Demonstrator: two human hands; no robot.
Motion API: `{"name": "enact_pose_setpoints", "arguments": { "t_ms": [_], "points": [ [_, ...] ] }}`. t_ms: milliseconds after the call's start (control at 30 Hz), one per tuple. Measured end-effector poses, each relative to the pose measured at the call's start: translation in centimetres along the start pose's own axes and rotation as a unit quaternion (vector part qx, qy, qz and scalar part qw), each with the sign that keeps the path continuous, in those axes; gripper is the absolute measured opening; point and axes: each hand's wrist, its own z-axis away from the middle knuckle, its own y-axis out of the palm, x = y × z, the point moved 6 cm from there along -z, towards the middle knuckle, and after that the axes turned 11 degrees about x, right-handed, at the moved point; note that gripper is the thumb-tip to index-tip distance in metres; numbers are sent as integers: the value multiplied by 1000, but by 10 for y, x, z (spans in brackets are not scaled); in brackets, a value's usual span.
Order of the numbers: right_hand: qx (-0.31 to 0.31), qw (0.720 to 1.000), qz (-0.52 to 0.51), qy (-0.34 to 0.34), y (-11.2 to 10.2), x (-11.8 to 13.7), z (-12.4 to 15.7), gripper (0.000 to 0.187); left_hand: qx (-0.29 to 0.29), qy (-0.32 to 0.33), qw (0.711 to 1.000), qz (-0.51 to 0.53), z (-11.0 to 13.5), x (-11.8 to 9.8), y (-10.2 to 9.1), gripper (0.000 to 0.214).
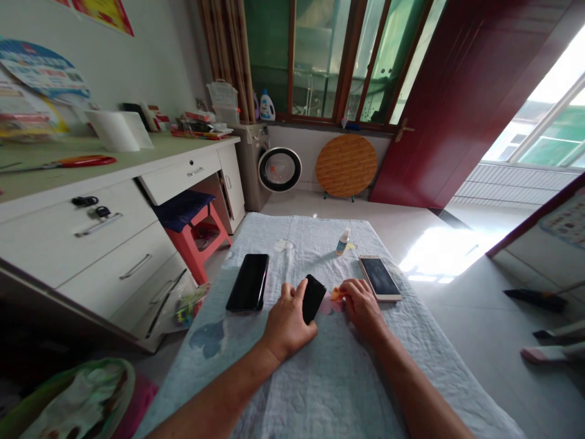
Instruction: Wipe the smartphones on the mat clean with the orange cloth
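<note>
My left hand (291, 323) grips a small black smartphone (314, 299) by its edges, tilted over the cloth-covered table. A little to the right, my right hand (362, 305) pinches a small orange cloth (337, 294), apart from the phone. Left of my hands lies a larger black smartphone (248, 282), flat with its dark screen up. Beside my right hand rests a white-and-gold smartphone (380, 278), also screen up. A small spray bottle (342, 242) with a white top stands upright farther back.
A pale blue quilted cloth (301, 396) covers the table. At the left are a white desk (100, 244) and a red stool (198, 235). A washing machine (253, 164) with its door open and a round wooden tabletop (346, 166) stand at the back.
</note>
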Motion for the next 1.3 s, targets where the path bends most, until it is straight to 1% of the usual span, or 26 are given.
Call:
{"name": "enact_pose_setpoints", "arguments": {
  "t_ms": [100,200,300,433,500,600,700,800,900,1033,1167,1300],
  "points": [
    [-9,1000,1,-10,1,0,0,25,-1,-22,999,-23,-4,6,3,80],
    [-8,1000,14,9,3,-3,1,29,9,-26,999,-29,-3,9,5,77],
    [0,1000,10,9,4,-2,0,29,50,-17,998,-36,1,9,5,82],
    [-31,999,-20,-13,1,2,1,27,119,7,991,-58,8,7,-2,97],
    [-41,999,-32,-15,2,1,0,28,148,20,987,-61,9,7,-5,97],
    [-22,999,-41,-5,9,-1,-1,27,161,29,985,-51,9,9,-7,92],
    [17,999,-38,9,14,0,-2,27,148,29,988,-38,8,11,-7,88],
    [56,998,-11,22,14,6,-2,23,122,23,992,-32,7,10,-4,83],
    [72,996,33,50,12,10,-1,21,93,15,995,-30,7,8,0,80],
    [79,990,79,84,16,7,0,27,63,21,998,-20,6,4,5,78],
    [74,986,110,99,20,1,0,37,43,32,999,-6,5,5,8,80],
    [48,986,109,114,19,-2,1,42,24,43,999,6,4,7,9,81]
  ]
}}
